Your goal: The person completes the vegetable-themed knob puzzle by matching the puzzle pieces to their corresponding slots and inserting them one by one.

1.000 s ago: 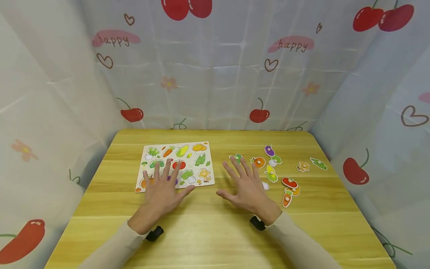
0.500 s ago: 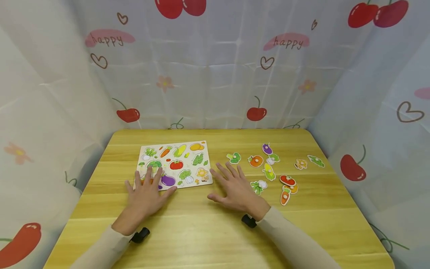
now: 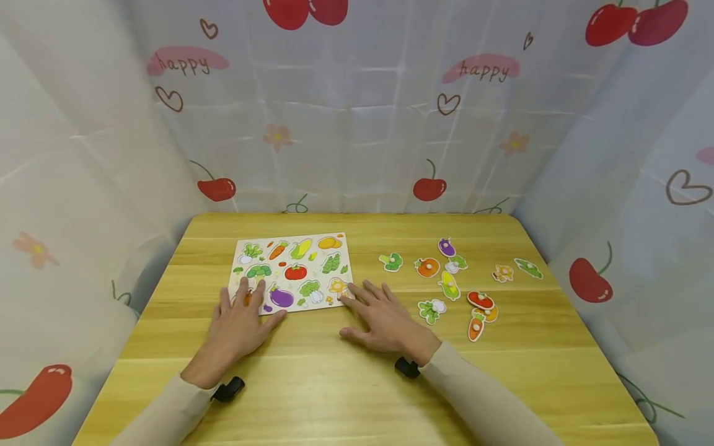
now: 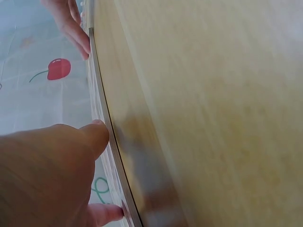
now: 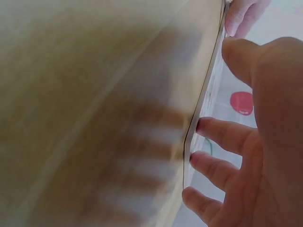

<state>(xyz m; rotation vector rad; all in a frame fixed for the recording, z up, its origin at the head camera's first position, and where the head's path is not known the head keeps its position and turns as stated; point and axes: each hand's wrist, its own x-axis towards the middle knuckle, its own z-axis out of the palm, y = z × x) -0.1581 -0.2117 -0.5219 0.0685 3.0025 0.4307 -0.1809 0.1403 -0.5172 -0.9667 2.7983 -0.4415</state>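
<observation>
A pale wooden puzzle board (image 3: 314, 272) printed with vegetables lies on the left half of the table. My left hand (image 3: 237, 331) rests over its near left corner, fingers extended and covering part of the pumpkin picture. In the left wrist view the thumb (image 4: 97, 137) is right at the edge of the board. My right hand (image 3: 387, 322) has its fingers spread, with fingertips over the board's near right corner by the mushroom picture. Fingertips (image 5: 203, 124) meet the board's edge in the right wrist view. Neither hand grips a loose piece.
Loose knobbed vegetable pieces lie right of the board: a broccoli (image 3: 392, 262), a pumpkin (image 3: 427, 267), a corn (image 3: 449, 286), a radish (image 3: 431, 311), an eggplant (image 3: 446, 248), peas (image 3: 528, 268) and others. A tomato (image 3: 480, 300) overlaps an orange piece beside a carrot (image 3: 476, 327). Printed curtains surround the wooden table.
Both hands have come down and toward the near edge of the board. The right hand has moved left off the loose pieces, uncovering the broccoli and radish; the left uncovered the eggplant picture.
</observation>
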